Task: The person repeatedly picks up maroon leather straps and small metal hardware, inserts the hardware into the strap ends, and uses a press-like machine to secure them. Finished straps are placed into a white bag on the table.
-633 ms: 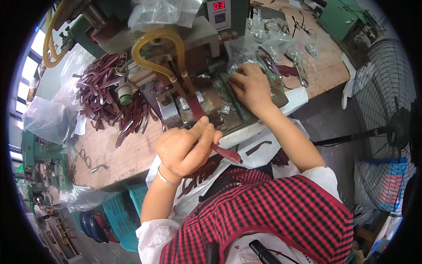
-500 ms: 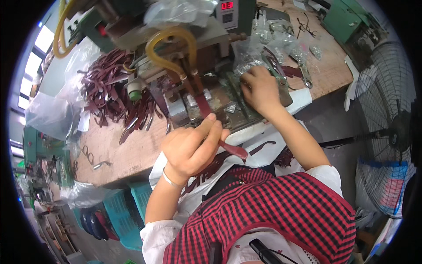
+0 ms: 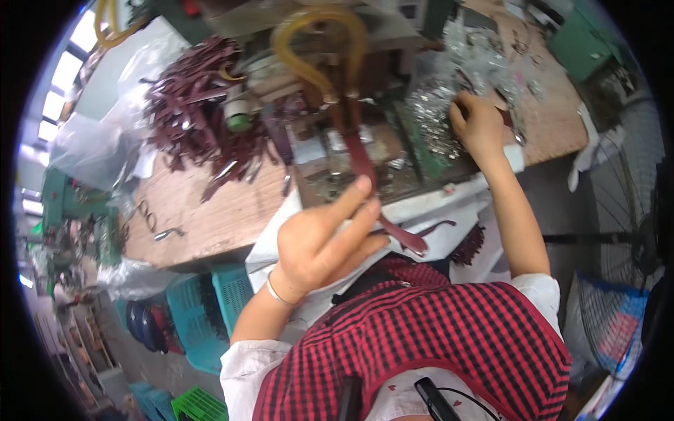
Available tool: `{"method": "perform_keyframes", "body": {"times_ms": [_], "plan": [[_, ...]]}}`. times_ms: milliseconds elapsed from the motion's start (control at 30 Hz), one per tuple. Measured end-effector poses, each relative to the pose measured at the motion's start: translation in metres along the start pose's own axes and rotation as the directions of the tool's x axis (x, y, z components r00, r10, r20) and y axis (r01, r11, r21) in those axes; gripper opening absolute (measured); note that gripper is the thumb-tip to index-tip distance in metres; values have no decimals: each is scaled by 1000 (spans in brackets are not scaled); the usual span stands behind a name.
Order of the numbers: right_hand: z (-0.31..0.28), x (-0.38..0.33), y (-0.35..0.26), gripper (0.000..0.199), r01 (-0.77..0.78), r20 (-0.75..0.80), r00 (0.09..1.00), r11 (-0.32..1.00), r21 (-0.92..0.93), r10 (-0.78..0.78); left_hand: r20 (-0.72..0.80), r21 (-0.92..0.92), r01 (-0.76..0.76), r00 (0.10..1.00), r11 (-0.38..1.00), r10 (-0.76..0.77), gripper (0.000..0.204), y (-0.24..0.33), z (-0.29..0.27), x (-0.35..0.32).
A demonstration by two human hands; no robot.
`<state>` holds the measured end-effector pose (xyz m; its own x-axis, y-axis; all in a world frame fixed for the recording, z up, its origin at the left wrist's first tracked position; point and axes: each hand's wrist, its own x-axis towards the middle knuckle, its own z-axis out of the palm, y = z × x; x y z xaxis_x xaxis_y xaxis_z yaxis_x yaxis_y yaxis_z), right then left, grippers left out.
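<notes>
A narrow maroon leather strap runs from under the press toward me, its wider end hanging past the bench edge. My left hand is on the strap, its fingers laid across it and the thumb out of sight beneath. At the right of the press, my right hand is at a heap of small shiny metal pieces. Its fingers are curled together, and what they pinch, if anything, is too small to see. The press has a metal work block, with a yellow hose looping above it.
A large pile of maroon straps lies left of the press on the wooden bench. Scissors rest near the bench's left side. Turquoise crates stand below, and a caged fan is at the right.
My right hand has moved right, away from the press, to the metal pieces. The left hand's fingers have straightened somewhat over the strap. The whole view has shifted a little.
</notes>
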<state>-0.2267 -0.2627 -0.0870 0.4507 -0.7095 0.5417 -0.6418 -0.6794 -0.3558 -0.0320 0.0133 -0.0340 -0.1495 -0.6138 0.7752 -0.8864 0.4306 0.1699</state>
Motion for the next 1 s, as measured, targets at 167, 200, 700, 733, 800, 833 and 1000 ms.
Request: {"method": "perform_keyframes", "body": {"times_ms": [167, 200, 700, 733, 800, 833, 1000], "plan": [[4, -19, -27, 13, -40, -70, 996, 963, 268, 61, -382, 437, 285, 918, 853, -111, 18, -43, -46, -48], [1, -20, -28, 14, -87, -62, 992, 938, 337, 114, -381, 281, 491, 846, 825, -373, 14, -52, -59, -42], [-27, -59, -53, 12, -149, -70, 973, 825, 545, 222, 8, 617, 663, 533, 423, -846, 14, -167, -47, -113], [-30, -56, -63, 11, -161, -31, 974, 782, 603, 225, -3, 531, 730, 510, 430, -860, 14, -164, -53, -114], [-38, -37, -91, 11, -129, 24, 987, 684, 718, 161, -28, 348, 833, 467, 430, -884, 11, -181, -68, -138], [-38, -28, -103, 12, -112, 32, 991, 653, 749, 133, 33, 213, 923, 322, 321, -946, 12, -168, -65, -114], [-15, -7, -141, 35, -231, 215, 973, 382, 895, 86, 570, -532, 766, 10, -360, -822, 14, -160, -61, -118]]}}
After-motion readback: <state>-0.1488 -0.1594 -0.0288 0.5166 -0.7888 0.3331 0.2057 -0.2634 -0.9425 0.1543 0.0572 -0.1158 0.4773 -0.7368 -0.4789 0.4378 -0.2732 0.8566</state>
